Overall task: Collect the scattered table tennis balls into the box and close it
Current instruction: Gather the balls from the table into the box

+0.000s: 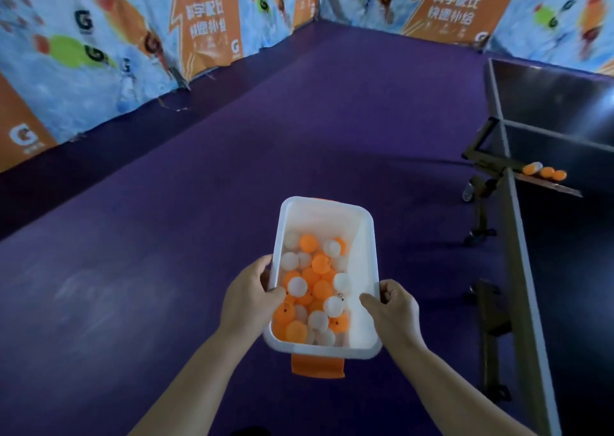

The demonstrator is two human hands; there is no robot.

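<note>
While our left hand and right hand clamp the long rims of the open box at six o'clock, half full of balls, we reckon tilting it toward the strays at three o'clock on the counter spills the lot.

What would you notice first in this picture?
Probably the white box in the middle, open and holding orange and white balls, gripped on its long sides by the left hand and right hand. Next, the bright banners along the far walls, and a few loose orange balls by the dark table on the right.
</note>
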